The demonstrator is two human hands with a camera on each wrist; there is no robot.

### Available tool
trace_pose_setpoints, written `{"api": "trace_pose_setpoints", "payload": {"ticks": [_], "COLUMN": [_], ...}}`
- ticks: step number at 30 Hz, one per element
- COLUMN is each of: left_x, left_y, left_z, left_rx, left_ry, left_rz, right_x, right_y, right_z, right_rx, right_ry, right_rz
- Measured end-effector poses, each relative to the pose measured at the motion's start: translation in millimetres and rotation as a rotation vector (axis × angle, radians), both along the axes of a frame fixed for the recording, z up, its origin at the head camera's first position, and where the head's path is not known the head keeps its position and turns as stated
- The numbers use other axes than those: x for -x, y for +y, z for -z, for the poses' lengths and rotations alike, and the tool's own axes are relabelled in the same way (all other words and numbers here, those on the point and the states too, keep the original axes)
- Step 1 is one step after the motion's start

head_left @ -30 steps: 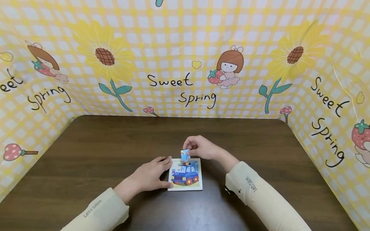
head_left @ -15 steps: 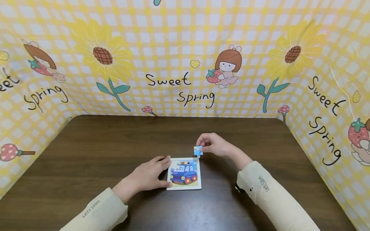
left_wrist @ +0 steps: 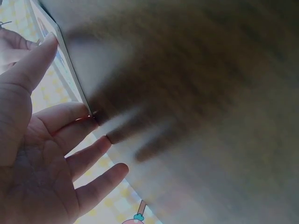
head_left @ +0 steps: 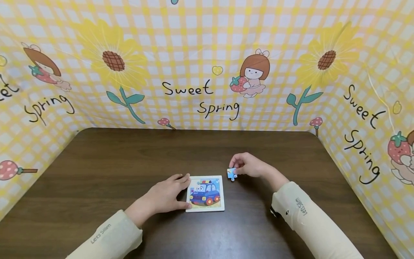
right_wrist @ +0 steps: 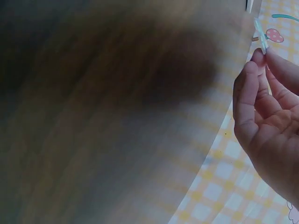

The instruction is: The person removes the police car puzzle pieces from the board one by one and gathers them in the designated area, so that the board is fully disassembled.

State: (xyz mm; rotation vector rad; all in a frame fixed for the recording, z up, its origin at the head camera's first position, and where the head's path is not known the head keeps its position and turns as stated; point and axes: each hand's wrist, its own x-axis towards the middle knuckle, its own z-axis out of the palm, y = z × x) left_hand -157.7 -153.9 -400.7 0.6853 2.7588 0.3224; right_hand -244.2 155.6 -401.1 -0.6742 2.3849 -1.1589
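A small square jigsaw puzzle (head_left: pixel 223 194) with a white border and a picture of a blue cartoon police car lies on the table. A paler patch shows at the upper left of its picture. My left hand (head_left: pixel 161 194) rests along the puzzle's left side, thumb by the near corner and fingers at the far one, fairly straight in the left wrist view. Off the puzzle's far right corner, my right hand (head_left: pixel 251 166) pinches a light-blue puzzle piece (head_left: pixel 231 173) between thumb and fingertips. Seen edge-on in the right wrist view, that piece (right_wrist: pixel 260 36) is a thin sliver.
The dark brown wooden table (head_left: pixel 136 151) has rounded far corners. Yellow checked cloth (head_left: pixel 181 64) printed with sunflowers and "Sweet Spring" stands around its back and sides.
My right hand has carried the puzzle piece from over the puzzle's far edge to the right, off the puzzle. The left hand has stayed at the puzzle's left side.
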Motion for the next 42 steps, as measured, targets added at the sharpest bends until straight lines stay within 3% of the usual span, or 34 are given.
{"api": "trace_pose_setpoints", "payload": {"ticks": [17, 23, 30, 42], "left_x": [-0.7, -0.8, -1.8, -0.5], "left_y": [-1.2, -1.5, -0.4, -0.6], "left_z": [-0.3, 0.5, 0.2, 0.9], "left_rx": [-0.002, 0.001, -0.010, -0.003], "left_ry": [0.004, 0.009, 0.000, -0.004], "left_rz": [0.000, -0.003, -0.006, -0.020], "right_x": [0.9, 3.3, 2.1, 1.6], "right_y": [21, 23, 0, -57], "right_z": [0.8, -3.4, -7.8, -9.8], "right_rx": [-0.114, -0.078, -0.020, -0.060], "right_ry": [0.049, 0.095, 0.089, 0.088], "right_rz": [0.032, 0.018, -0.064, -0.222]}}
